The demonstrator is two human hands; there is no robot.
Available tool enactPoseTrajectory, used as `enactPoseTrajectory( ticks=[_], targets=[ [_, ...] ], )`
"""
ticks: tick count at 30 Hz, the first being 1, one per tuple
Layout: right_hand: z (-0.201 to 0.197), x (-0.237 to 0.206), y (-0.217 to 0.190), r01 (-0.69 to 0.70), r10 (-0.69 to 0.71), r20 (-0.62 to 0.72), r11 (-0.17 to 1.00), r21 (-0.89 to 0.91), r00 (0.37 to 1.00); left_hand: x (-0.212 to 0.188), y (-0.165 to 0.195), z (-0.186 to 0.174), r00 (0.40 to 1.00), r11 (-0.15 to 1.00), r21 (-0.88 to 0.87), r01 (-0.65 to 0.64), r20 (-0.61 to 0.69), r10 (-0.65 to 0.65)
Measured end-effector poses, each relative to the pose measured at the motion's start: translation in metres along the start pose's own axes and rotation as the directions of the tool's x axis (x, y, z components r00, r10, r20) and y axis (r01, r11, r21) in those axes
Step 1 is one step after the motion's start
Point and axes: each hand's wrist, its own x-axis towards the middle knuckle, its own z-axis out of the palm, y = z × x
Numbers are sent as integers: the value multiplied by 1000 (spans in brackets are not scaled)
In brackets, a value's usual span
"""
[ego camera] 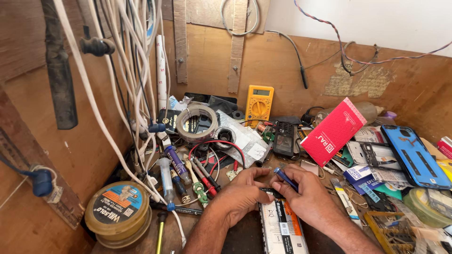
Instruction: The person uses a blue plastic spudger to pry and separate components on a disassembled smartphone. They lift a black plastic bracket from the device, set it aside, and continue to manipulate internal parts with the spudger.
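Cluttered wooden bench (pixel 245 237), multimeter (pixel 258 104), tape roll (pixel 196 123)

A yellow multimeter (pixel 258 104), tape roll (pixel 196 123) and red box (pixel 333 131) sit behind.

Two bare forearms enter from bottom edge, both uncovered as far as frame shows; no sleeve cuffs in view. Left hand (pixel 241 195) bare: no glove, ring, watch or band visible. Right hand (pixel 308 197) likewise bare, wrist unadorned. Fine dark hair along both forearms. Fingernails short, plain. Knuckles and finger joints creased. Nothing worn on either arm within view.
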Motion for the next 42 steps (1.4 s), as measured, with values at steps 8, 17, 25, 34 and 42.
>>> enactPoseTrajectory(
  ticks=[8, 17, 25, 34, 42],
  targets=[
    [6, 2, 22, 18, -17, -7, 998, 57, 1000, 7, -7, 5, 1000, 1000, 6, -9, 7, 9],
    [18, 13, 58, 30, -19, -65, 983, 183, 998, 28, -16, 3, 1000, 998, 55, 5, -3, -5],
    [12, 16, 65, -166, 176, -2, 932, 321, 984, 33, -15, 2, 999, 999, -2, 50, -11, -50],
    [10, 19, 57, -173, 171, 35, 938, 300, 985, 36, -18, 0, 1000, 1000, 5, 20, 7, -20],
    [12, 36, 88, 18, 18, -106, 943, 333, 994, 51, -27, -4, 1000, 1000, -15, 1, 1, -1]
  ],
)
